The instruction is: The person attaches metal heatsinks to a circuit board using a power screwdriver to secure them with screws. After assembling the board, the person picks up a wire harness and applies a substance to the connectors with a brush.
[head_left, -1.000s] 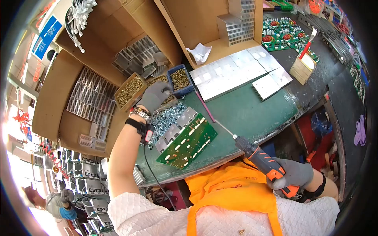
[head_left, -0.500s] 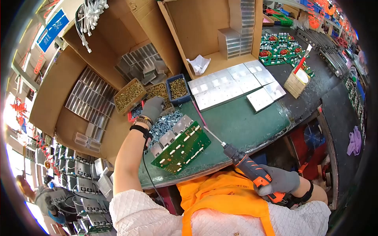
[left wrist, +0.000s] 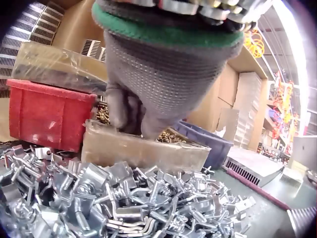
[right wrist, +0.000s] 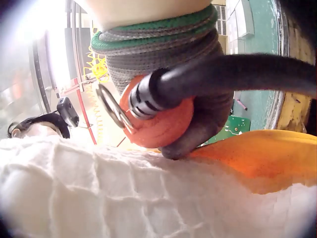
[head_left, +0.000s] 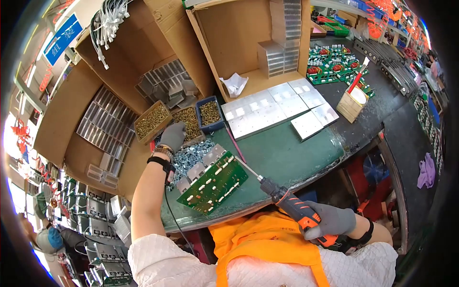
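We look across a green-topped counter (head_left: 287, 158) with a scuffed front edge, running on to a dark work surface (head_left: 377, 107) at right, with a shelf (head_left: 344, 5) behind, a blue sign (head_left: 60, 39) at upper left and glaring white light (head_left: 8, 143) along the left side.

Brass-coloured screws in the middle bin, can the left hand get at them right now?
Probably yes: the left hand reaches into the open middle bin, right at the brass-coloured screws, and no lid shows.
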`<state>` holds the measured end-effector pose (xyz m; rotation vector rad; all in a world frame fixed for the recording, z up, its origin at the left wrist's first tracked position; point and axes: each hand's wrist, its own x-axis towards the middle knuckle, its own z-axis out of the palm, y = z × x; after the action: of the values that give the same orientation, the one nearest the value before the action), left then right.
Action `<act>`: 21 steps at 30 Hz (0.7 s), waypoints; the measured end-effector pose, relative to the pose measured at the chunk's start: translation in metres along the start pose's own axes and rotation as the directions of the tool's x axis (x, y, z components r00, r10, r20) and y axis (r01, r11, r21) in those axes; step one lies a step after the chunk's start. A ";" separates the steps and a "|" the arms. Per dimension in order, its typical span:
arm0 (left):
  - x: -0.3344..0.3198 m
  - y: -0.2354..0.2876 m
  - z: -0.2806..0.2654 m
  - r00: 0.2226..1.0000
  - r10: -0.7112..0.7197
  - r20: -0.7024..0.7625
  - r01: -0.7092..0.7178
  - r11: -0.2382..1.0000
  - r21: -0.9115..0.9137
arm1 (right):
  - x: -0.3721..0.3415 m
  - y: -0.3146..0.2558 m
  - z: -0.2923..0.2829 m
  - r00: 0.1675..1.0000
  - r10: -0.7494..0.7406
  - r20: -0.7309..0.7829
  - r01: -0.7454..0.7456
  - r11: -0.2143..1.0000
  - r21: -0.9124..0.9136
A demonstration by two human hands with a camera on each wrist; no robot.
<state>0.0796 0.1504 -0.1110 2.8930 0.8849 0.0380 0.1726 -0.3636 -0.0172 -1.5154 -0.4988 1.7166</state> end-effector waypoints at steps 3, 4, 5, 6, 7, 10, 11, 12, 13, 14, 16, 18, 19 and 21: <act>-0.009 -0.006 -0.012 0.994 -0.057 -0.095 0.041 0.986 -0.162 | 0.005 -0.004 -0.001 1.000 -0.020 0.017 0.019 1.000 0.015; -0.010 -0.012 -0.013 0.983 -0.060 -0.175 0.012 0.964 -0.265 | 0.007 -0.007 -0.001 0.999 -0.021 0.024 0.021 1.000 0.014; -0.010 -0.016 -0.013 0.973 -0.092 -0.213 0.016 0.942 -0.335 | 0.008 -0.011 0.000 0.999 -0.006 0.050 0.005 1.000 0.019; -0.009 -0.021 -0.016 0.972 -0.099 -0.213 0.023 0.943 -0.331 | 0.009 -0.014 0.001 0.997 0.010 0.075 -0.011 1.000 0.023; -0.009 -0.025 -0.018 0.973 -0.143 -0.179 0.065 0.922 -0.381 | 0.013 -0.014 0.001 0.996 0.010 0.084 -0.011 1.000 0.020; -0.017 -0.023 -0.028 0.967 -0.160 -0.199 0.063 0.906 -0.419 | 0.023 -0.014 0.002 0.994 -0.014 0.107 0.017 1.000 -0.021; -0.022 -0.013 -0.036 0.960 -0.233 -0.157 0.111 0.828 -0.550 | 0.025 -0.015 0.002 0.996 -0.024 0.091 0.030 0.997 -0.066; -0.027 0.001 -0.047 0.950 -0.296 -0.104 0.154 0.730 -0.666 | 0.026 -0.016 0.003 0.997 -0.035 0.074 0.043 0.993 -0.110; -0.032 0.012 -0.056 0.951 -0.292 -0.106 0.151 0.732 -0.664 | 0.026 -0.018 0.003 0.997 -0.039 0.072 0.046 0.993 -0.107; -0.040 0.022 -0.064 0.972 -0.226 -0.055 0.092 0.590 -0.802 | 0.026 -0.022 0.003 0.994 -0.039 0.103 0.046 0.996 -0.073; -0.062 0.050 -0.084 0.989 -0.144 -0.012 0.051 0.424 -0.904 | 0.025 -0.027 0.003 0.990 -0.043 0.135 0.047 0.999 -0.028; -0.087 0.084 -0.101 0.994 -0.094 0.055 0.076 0.241 -0.967 | 0.023 -0.031 0.003 0.992 -0.100 0.078 0.112 0.981 -0.160; -0.095 0.097 -0.101 0.994 -0.092 0.060 0.081 0.245 -0.966 | 0.023 -0.032 0.003 0.992 -0.101 0.079 0.112 0.982 -0.152; -0.111 0.115 -0.098 1.000 -0.014 -0.007 -0.008 -0.050 -0.999 | 0.023 -0.035 0.004 0.991 -0.123 0.053 0.132 0.965 -0.228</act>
<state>0.0458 0.0045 0.0014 1.3545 0.4294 0.5007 0.1790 -0.3237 -0.0057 -1.5763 -0.8236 1.6336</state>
